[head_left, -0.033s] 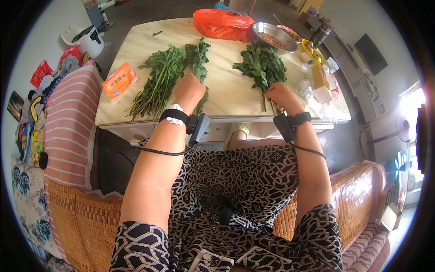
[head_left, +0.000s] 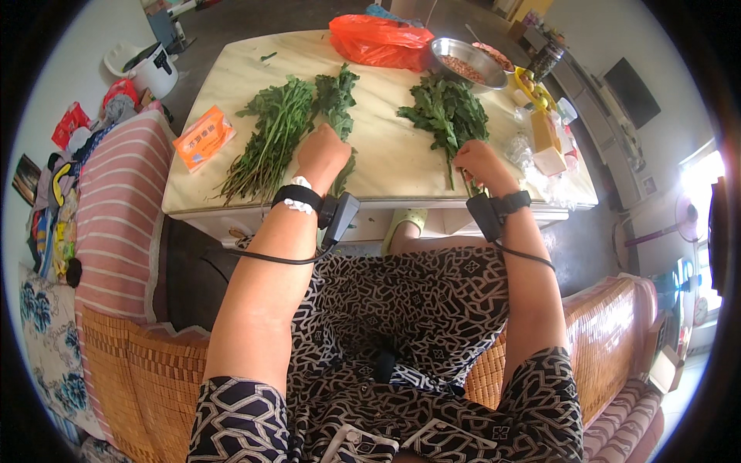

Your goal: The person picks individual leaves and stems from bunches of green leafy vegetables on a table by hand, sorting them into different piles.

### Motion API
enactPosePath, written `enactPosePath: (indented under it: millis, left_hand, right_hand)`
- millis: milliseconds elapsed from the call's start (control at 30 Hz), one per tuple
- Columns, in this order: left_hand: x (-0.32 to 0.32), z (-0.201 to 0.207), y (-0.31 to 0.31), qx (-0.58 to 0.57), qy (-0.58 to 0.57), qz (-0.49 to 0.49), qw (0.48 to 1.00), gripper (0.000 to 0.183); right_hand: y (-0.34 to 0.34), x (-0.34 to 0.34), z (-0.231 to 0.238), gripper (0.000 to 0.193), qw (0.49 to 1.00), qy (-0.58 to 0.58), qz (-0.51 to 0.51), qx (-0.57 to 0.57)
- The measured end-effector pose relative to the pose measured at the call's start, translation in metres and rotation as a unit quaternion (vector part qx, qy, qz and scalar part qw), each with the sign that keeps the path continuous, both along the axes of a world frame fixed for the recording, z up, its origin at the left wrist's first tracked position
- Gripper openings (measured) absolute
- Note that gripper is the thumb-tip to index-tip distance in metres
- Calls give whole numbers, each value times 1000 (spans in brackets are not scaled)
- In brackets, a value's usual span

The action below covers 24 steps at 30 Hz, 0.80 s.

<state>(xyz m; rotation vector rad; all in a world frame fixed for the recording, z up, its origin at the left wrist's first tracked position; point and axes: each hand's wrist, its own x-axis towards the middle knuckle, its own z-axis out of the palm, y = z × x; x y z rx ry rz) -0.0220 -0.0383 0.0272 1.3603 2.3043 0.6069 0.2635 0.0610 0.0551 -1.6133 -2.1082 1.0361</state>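
Observation:
My left hand [head_left: 323,151] is closed in a fist low over the table, its fingertips hidden from view. A strip of leafy greens [head_left: 335,92] shows beyond it, and more leaves appear along its right side. Just left of that hand lies a larger bunch of long-stemmed greens [head_left: 274,131], stems toward me. My right hand [head_left: 480,163] is pinched around the stem ends of another leafy bunch [head_left: 448,112], whose leaves spread away from me on the tabletop.
The pale marbled table [head_left: 378,147] carries an orange packet [head_left: 203,139] at left. Along its far side are a red plastic bag [head_left: 378,42], a metal bowl of small reddish pieces [head_left: 465,65] and a yellow fruit basket [head_left: 532,91]. Clear plastic wrap [head_left: 529,158] lies at right.

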Motion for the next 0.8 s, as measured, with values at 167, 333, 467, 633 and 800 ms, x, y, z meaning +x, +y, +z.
enactPosePath:
  millis: [167,333,467,633,800]
  left_hand:
    - [2,5,2,1,-6,18,1000,49]
    - [-3,-1,3,0,6,22,1000,52]
    - [-1,2,4,-10,8,37,999,53]
    - [1,4,3,21,11,37,999,52]
    - [-8,-3,8,33,-27,20,999,47]
  right_hand:
    - [0,0,10,12,997,71,-14,19]
    - [-4,-9,16,16,991,131,-14,-9]
    - [-13,-13,21,15,982,177,17,-61]
    - [-14,-19,20,16,978,176,41,-104]
    - [-20,-29,21,16,979,174,68,-86]
